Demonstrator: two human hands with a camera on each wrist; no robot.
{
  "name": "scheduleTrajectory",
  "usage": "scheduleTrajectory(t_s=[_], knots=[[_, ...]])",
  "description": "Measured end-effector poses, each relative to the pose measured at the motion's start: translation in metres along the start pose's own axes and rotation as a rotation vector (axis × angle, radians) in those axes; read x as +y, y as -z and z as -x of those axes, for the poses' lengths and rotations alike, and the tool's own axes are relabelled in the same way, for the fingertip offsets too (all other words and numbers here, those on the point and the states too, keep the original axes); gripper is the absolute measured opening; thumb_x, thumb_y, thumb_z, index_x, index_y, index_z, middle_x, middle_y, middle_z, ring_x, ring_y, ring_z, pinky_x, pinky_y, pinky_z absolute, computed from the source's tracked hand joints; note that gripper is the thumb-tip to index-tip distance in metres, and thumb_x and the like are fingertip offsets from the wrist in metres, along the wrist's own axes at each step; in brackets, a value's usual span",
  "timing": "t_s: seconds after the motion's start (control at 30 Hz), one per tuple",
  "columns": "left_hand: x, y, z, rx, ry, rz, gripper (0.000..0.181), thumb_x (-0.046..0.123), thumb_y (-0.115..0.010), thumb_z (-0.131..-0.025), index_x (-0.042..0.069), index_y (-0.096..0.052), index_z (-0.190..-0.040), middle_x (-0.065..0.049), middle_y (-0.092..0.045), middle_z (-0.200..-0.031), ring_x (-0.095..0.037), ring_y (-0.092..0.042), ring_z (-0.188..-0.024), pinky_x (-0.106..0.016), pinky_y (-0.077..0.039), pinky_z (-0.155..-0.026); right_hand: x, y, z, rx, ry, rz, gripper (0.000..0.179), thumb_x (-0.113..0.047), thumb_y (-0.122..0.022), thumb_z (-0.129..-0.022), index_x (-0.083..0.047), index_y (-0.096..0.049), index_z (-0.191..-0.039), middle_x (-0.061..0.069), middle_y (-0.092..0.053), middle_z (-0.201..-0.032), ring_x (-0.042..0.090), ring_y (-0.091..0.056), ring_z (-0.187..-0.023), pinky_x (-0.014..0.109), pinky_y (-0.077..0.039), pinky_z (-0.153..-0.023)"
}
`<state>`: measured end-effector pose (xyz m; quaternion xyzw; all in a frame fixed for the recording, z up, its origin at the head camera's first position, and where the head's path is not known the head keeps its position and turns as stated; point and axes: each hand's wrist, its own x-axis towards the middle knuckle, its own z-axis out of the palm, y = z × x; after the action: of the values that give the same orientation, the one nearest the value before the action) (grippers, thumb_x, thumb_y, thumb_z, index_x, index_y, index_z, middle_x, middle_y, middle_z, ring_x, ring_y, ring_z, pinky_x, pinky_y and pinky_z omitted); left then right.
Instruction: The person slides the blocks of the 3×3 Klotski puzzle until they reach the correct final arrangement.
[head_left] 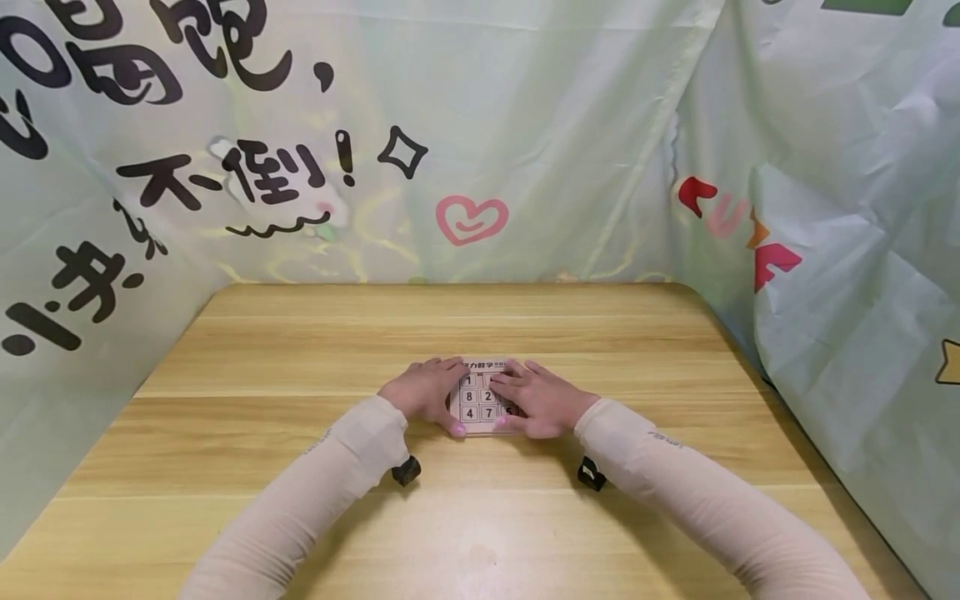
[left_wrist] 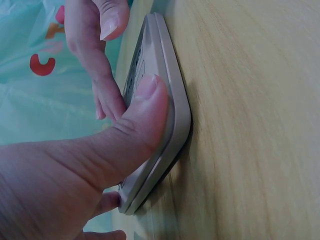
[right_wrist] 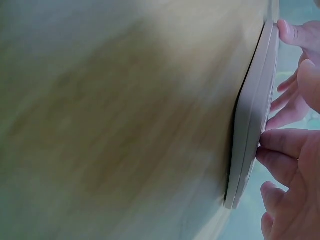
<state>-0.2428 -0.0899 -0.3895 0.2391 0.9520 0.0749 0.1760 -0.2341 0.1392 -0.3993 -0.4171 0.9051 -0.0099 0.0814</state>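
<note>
A number slide puzzle (head_left: 469, 397) with a pale frame and black-printed square tiles lies flat on the wooden table. Tiles 1, 8, 2, 4 and 7 show; others are partly covered by fingers. My left hand (head_left: 428, 392) grips the puzzle's left side, its thumb at the near left corner and fingertips at the far end. In the left wrist view that thumb (left_wrist: 145, 110) lies over the frame's edge. My right hand (head_left: 551, 404) reaches over the right side with its fingers spread across the tiles. The right wrist view has its fingertips (right_wrist: 267, 140) touching the puzzle's face.
The light wooden table (head_left: 300, 350) extends around the puzzle on all sides. A pale printed curtain (head_left: 525, 108) hangs at the back and both sides. Black camera mounts (head_left: 407, 471) sit under both wrists, below the long beige sleeves (head_left: 300, 492).
</note>
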Motion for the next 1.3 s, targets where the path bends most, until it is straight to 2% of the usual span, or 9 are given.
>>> scheduleTrajectory(t_s=[0.37,0.9,1.3], knots=[[0.001,0.000,0.001,0.013,-0.003,-0.003,0.105,0.054,-0.082,-0.066,0.013,-0.035,-0.150,-0.009,-0.026,-0.157,-0.038,-0.026,-0.141,-0.052,-0.021,-0.115,-0.003,-0.002,-0.006,-0.020,-0.011,0.041,0.069,-0.055,-0.038,-0.099,-0.006,-0.038,-0.148,0.009,-0.036,-0.152,0.033,-0.016,-0.145,0.047,-0.010,-0.118],[0.001,0.002,0.002,0.012,-0.004,0.000,0.106,0.053,-0.083,-0.065,0.013,-0.035,-0.150,-0.009,-0.025,-0.158,-0.038,-0.025,-0.141,-0.051,-0.019,-0.115,-0.008,0.006,0.022,0.009,0.040,0.023,0.065,-0.048,-0.042,-0.100,-0.001,-0.043,-0.144,0.015,-0.039,-0.149,0.039,-0.020,-0.143,0.053,-0.014,-0.116],[0.000,-0.001,-0.001,0.016,0.002,-0.010,0.105,0.054,-0.083,-0.065,0.013,-0.036,-0.150,-0.009,-0.026,-0.157,-0.037,-0.026,-0.141,-0.049,-0.020,-0.115,0.000,0.003,0.019,0.003,0.024,0.055,0.067,-0.051,-0.041,-0.099,-0.001,-0.044,-0.144,0.015,-0.040,-0.149,0.039,-0.022,-0.142,0.054,-0.018,-0.115]])
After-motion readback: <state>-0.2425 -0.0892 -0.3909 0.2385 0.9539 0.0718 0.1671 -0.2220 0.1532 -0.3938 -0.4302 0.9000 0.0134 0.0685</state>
